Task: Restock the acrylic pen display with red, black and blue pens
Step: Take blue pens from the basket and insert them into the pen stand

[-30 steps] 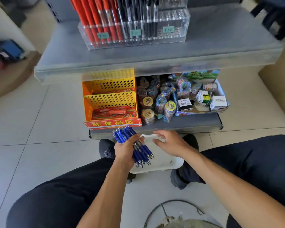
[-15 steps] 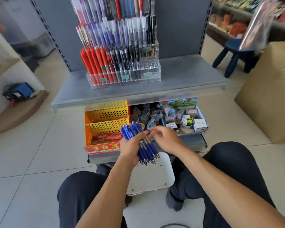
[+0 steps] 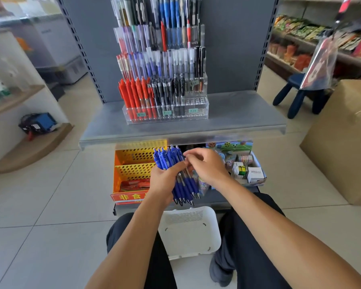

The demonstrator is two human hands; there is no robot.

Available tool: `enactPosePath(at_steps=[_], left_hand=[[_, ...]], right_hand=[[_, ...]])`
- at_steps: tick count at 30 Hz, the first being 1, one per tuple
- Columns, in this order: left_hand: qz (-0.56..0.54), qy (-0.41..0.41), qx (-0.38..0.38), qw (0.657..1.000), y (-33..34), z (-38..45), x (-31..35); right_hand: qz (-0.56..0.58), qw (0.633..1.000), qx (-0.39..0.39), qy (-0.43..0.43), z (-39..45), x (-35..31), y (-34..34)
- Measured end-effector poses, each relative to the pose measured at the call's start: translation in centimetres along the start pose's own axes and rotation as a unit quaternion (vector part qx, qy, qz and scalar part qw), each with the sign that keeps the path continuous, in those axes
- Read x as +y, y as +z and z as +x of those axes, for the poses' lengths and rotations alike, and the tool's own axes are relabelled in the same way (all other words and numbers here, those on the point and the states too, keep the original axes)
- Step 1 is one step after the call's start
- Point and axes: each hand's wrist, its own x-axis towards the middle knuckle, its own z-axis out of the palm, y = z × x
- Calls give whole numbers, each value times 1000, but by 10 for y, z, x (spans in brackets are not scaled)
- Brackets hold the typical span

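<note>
My left hand (image 3: 165, 181) grips a bundle of blue pens (image 3: 176, 170), tips pointing down toward me. My right hand (image 3: 206, 166) reaches in from the right and its fingertips pinch at a pen near the top of the bundle. On the grey shelf (image 3: 238, 117) stands the tiered acrylic pen display (image 3: 196, 105). Its front row holds red pens (image 3: 133, 97) on the left and black pens (image 3: 167, 92) in the middle. The right front section shows bare holes.
A white plastic basket (image 3: 190, 232) sits on the floor between my knees. Below the shelf are a yellow perforated bin (image 3: 133, 165) and a tray of small toys (image 3: 244, 170). A cardboard box (image 3: 342, 142) and a blue stool (image 3: 298, 94) stand at the right.
The view has tilted up from the basket to the display. Both hands rose with the blue pens, and my right hand left the basket and came onto the bundle.
</note>
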Motion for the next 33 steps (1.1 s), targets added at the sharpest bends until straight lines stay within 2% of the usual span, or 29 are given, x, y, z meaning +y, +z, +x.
enactPosePath(at_steps=[8, 13, 19, 22, 26, 33], left_hand=[[-7, 44, -38, 998, 0, 14, 18], [-16, 67, -25, 997, 3, 33, 24], [17, 97, -21, 995, 4, 66, 32], [64, 133, -49, 988, 3, 81, 43], [72, 158, -82, 981, 4, 100, 66], [43, 141, -99, 984, 10, 119, 74]], right_hand=[[59, 998, -37, -8, 16, -35, -19], [43, 992, -115, -14, 38, -51, -37], [-46, 991, -123, -23, 73, -61, -39], [-33, 989, -147, -1, 92, -68, -41], [-89, 986, -132, -38, 119, -74, -45], [-16, 984, -167, -52, 140, -77, -49]])
